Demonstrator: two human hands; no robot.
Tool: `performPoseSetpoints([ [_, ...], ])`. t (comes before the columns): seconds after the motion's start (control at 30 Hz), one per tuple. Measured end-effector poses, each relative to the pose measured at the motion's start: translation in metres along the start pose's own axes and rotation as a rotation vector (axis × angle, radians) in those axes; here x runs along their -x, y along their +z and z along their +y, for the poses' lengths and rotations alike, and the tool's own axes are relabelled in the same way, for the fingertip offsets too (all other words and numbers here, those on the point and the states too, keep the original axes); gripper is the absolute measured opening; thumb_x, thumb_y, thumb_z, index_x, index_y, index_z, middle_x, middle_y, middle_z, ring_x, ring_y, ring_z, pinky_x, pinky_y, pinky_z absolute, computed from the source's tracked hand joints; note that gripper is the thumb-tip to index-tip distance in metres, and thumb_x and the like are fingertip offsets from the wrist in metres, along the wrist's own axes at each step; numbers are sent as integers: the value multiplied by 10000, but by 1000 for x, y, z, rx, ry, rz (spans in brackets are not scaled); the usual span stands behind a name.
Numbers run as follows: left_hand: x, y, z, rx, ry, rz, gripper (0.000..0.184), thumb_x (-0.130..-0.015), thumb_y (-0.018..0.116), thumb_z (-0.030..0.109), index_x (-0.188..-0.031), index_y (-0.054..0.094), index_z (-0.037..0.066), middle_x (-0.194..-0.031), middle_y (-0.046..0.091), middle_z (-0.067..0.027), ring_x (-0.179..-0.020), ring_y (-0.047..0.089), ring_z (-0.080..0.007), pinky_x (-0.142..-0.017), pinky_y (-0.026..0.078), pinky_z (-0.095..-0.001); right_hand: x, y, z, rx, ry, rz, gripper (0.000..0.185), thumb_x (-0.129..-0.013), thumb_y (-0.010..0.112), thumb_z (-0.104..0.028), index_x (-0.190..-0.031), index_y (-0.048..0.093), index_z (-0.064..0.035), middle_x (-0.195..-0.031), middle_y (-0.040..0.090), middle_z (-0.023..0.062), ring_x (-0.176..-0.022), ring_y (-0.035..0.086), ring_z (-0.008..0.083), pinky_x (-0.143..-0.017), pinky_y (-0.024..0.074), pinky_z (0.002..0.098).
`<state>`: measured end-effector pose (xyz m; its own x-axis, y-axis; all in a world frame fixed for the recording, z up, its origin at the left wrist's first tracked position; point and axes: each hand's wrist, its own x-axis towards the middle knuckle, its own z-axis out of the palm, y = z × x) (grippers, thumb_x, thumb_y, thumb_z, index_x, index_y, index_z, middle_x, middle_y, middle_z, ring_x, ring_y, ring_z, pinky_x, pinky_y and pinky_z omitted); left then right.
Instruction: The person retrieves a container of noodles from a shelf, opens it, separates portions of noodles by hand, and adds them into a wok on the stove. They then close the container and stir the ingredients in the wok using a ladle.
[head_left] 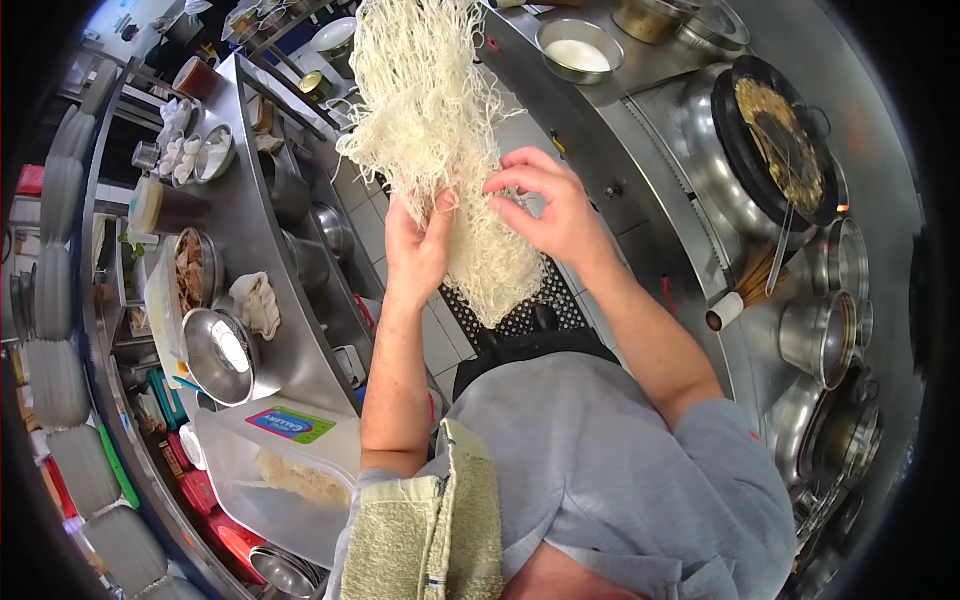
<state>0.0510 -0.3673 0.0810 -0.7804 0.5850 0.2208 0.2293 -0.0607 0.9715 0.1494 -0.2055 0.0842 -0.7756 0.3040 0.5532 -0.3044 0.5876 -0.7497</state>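
Note:
A long, loose bundle of thin pale noodles [425, 105] hangs in front of my body, with a lower clump reaching down toward my waist. My left hand [418, 245] is closed on the noodles at their left side, thumb lying over the strands. At the right edge of the bundle is my right hand [548, 205], its thumb and fingers curved and apart, fingertips at the strands. Whether those fingertips pinch any strands is hard to see.
On my left, a steel counter [222, 110] carries bowls and a steel bowl [218, 355]; a clear plastic tub [290, 470] holds more dry-looking strands. On my right, a wok [775, 140] with food and a ladle sits on the range, near pots [818, 340] and a bamboo brush [740, 300].

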Motion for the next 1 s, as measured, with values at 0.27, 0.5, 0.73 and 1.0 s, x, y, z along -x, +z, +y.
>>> performPoseSetpoints([
  [0.27,-1,6,-1,-94,82,21,266,-959,597,84,-1207,584,-12,-1112,652,-62,-1008,587,-127,-887,462,-288,-8,3,-8,200,9,-36,126,-776,708,-67,-873,638,-28,-1010,589,118,-809,622,265,-686,502,350],
  [0.5,-5,9,-9,21,-23,144,254,-957,584,80,-1187,591,-29,-1128,637,-101,-1041,572,-166,-919,444,-314,-4,-4,22,-638,354,-47,77,-874,614,-102,-908,602,-34,-1240,571,136,-1108,550,212,-935,431,335],
  [0.73,-13,14,-16,115,-98,189,292,-963,581,87,-1230,562,-30,-1154,636,-85,-1035,578,-148,-921,447,-296,-8,-29,34,-985,468,168,109,-887,578,-111,-962,590,-33,-1137,624,150,-1047,576,182,-917,434,323],
  [1.0,-44,-10,-46,574,-151,331,368,-912,491,-46,-1278,502,-28,-1201,598,-120,-1072,614,-220,-908,508,-346,46,-77,86,-429,612,-88,80,-890,623,-99,-909,607,-23,-858,667,68,-764,615,107,-700,500,254],
])
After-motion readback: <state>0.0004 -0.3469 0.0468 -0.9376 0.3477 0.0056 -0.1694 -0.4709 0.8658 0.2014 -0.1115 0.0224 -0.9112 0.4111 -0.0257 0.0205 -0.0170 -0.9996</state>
